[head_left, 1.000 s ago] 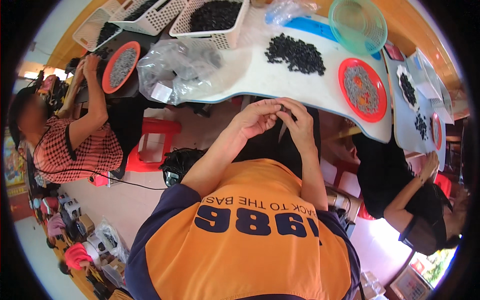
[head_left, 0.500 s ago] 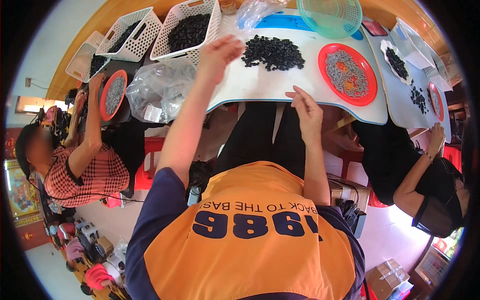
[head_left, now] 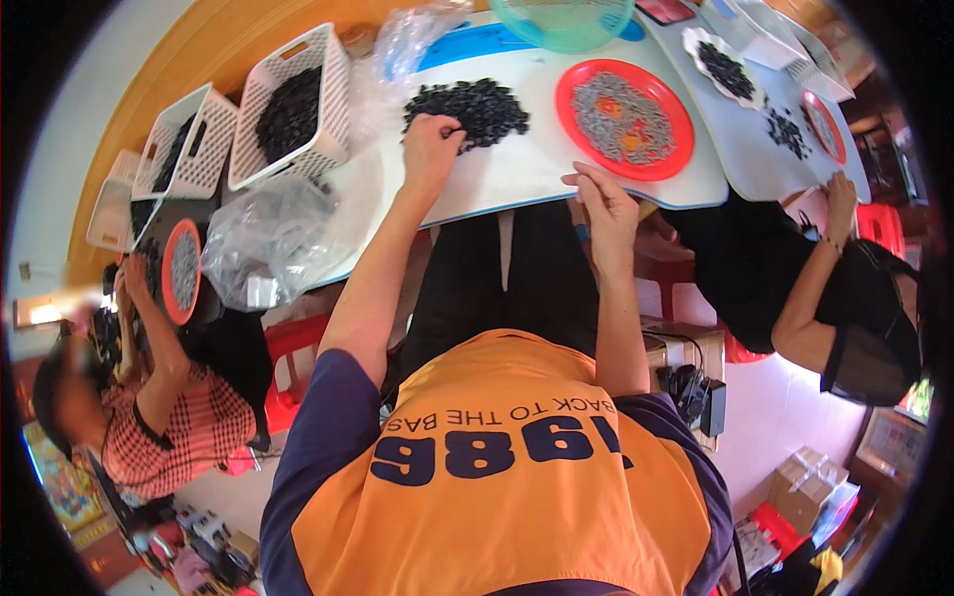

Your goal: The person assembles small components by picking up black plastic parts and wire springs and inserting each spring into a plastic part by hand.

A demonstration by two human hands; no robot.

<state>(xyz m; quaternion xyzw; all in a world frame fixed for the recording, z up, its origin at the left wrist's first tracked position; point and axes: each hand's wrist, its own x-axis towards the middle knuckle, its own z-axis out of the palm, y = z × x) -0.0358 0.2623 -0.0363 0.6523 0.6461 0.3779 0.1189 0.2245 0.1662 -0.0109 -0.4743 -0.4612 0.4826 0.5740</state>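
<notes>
Left hand (head_left: 429, 147) reaching into the near edge of the heap of black pieces (head_left: 467, 107) on the white bench (head_left: 517, 174), fingers curled on the pieces. Right of the heap, red plate (head_left: 623, 117); right hand (head_left: 608, 207) just below the plate at the bench edge, fingertips pinched together, contents too small to tell.

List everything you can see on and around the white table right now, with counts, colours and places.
pile of small parts: one, black, table centre
red plate: one, holding grey pieces, right of pile
white baskets: at least three, some holding black parts, far left
clear bags: several, crumpled, left edge
green basin: one, top
white table: one
co-workers: two, either side
left hand: fingers on the pile
right hand: at table edge, fingers pinched
</notes>
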